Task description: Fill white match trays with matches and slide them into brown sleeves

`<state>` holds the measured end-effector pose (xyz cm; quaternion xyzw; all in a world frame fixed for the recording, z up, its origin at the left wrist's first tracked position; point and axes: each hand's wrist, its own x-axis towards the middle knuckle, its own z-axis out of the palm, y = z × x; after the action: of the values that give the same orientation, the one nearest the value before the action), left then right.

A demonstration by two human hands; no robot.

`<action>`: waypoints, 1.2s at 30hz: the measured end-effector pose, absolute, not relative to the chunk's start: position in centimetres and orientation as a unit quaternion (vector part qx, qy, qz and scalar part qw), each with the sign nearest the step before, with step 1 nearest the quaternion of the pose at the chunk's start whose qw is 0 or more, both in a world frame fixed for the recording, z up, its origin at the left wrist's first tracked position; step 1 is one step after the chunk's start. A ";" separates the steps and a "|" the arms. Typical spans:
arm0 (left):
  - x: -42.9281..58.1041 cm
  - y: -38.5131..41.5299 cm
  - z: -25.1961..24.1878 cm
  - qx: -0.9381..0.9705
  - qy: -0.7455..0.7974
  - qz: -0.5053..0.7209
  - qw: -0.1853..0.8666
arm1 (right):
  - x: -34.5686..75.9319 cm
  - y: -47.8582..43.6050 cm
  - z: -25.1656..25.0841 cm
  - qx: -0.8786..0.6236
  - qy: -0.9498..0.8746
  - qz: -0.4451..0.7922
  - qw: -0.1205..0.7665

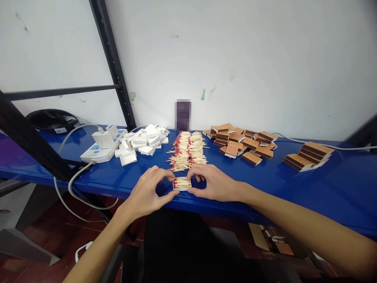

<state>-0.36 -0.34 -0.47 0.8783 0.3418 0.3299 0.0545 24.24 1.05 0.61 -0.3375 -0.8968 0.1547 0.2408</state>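
A small white matchbox tray (182, 184) filled with red-tipped matches lies at the front edge of the blue shelf. My left hand (150, 190) pinches its left end between thumb and fingers. At the right end, my right hand (210, 182) grips it the same way. Just behind the tray spreads a big pile of loose matches (189, 151), in two columns side by side. White trays (143, 140) are heaped to the left of the matches. On the right sits a heap of brown matchbox sleeves (240, 141).
Further right, several matchboxes (308, 156) are stacked in steps. A white power strip (101, 149) with plugs and cables lies left, beside a black metal post (113, 63). A dark upright object (183, 115), pixelated, leans on the wall. Below the shelf is an open carton (259, 237).
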 end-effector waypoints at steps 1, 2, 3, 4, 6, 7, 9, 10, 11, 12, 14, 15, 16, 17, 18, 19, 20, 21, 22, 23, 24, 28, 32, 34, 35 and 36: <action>-0.4 -0.3 -0.5 0.881 0.333 0.332 0.055 | 24.2 1.1 0.6 -0.335 -0.897 0.156 0.244; -0.4 -0.3 -0.5 0.883 0.325 0.334 0.055 | 24.2 1.1 0.5 -0.333 -0.897 0.157 0.245; -0.4 -0.2 -0.5 0.886 0.317 0.335 0.055 | 24.2 1.1 0.5 -0.331 -0.897 0.159 0.246; -0.5 -0.2 -0.5 0.888 0.310 0.336 0.054 | 24.2 1.1 0.5 -0.330 -0.897 0.160 0.245; -0.5 -0.1 -0.7 0.891 0.300 0.336 0.053 | 24.1 1.0 0.6 -0.335 -0.896 0.162 0.241; -0.5 -0.1 -0.7 0.892 0.297 0.336 0.052 | 24.1 0.9 0.6 -0.339 -0.895 0.163 0.240; -0.5 0.0 -0.8 0.893 0.293 0.338 0.048 | 23.9 0.8 0.7 -0.347 -0.892 0.165 0.240; -0.5 0.0 -0.8 0.893 0.292 0.338 0.046 | 23.9 0.7 0.8 -0.349 -0.890 0.167 0.241; -0.5 0.1 -0.8 0.894 0.291 0.338 0.045 | 23.7 0.6 0.8 -0.350 -0.889 0.170 0.242; -0.4 0.1 -0.9 0.895 0.289 0.337 0.045 | 23.6 0.6 0.9 -0.351 -0.887 0.174 0.243; -0.3 0.2 -0.9 0.898 0.282 0.335 0.045 | 23.3 0.5 0.9 -0.355 -0.884 0.180 0.245; -0.3 0.3 -0.9 0.899 0.277 0.336 0.046 | 23.2 0.4 0.9 -0.356 -0.883 0.181 0.246; -0.3 0.3 -0.9 0.900 0.273 0.337 0.045 | 23.1 0.4 0.8 -0.357 -0.882 0.181 0.247; -0.3 0.3 -0.9 0.899 0.272 0.339 0.043 | 23.0 0.4 0.8 -0.356 -0.883 0.179 0.248; -0.3 0.3 -0.8 0.898 0.275 0.341 0.041 | 22.9 0.4 0.7 -0.353 -0.884 0.178 0.250; -0.3 0.3 -0.8 0.896 0.281 0.341 0.039 | 22.9 0.4 0.6 -0.348 -0.886 0.177 0.251; -0.3 0.3 -0.8 0.895 0.289 0.337 0.039 | 22.9 0.4 0.6 -0.344 -0.887 0.177 0.251; -0.3 0.3 -0.8 0.895 0.297 0.331 0.041 | 22.9 0.4 0.6 -0.340 -0.889 0.177 0.251; -0.2 0.3 -0.7 0.895 0.304 0.323 0.045 | 22.9 0.4 0.5 -0.338 -0.889 0.179 0.251; -0.2 0.3 -0.7 0.897 0.308 0.314 0.049 | 22.9 0.4 0.5 -0.336 -0.890 0.181 0.250; -0.2 0.3 -0.6 0.898 0.312 0.307 0.055 | 23.0 0.3 0.5 -0.336 -0.889 0.184 0.251; -0.2 0.2 -0.5 0.896 0.326 0.294 0.074 | 23.1 0.3 0.7 -0.340 -0.884 0.206 0.248; -0.2 0.1 -0.4 0.894 0.328 0.296 0.077 | 23.3 0.4 1.0 -0.347 -0.874 0.239 0.243; -0.2 0.1 -0.4 0.895 0.326 0.294 0.076 | 23.4 0.4 1.1 -0.346 -0.874 0.241 0.242; -0.2 0.1 -0.4 0.896 0.324 0.293 0.076 | 23.4 0.4 1.1 -0.343 -0.876 0.239 0.240; -0.2 0.1 -0.4 0.898 0.320 0.292 0.075 | 23.4 0.4 1.1 -0.340 -0.878 0.237 0.239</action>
<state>-0.21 0.12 -0.36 0.8983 0.3201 0.2915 0.0752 23.38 0.43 1.08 -0.3403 -0.8781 0.2367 0.2389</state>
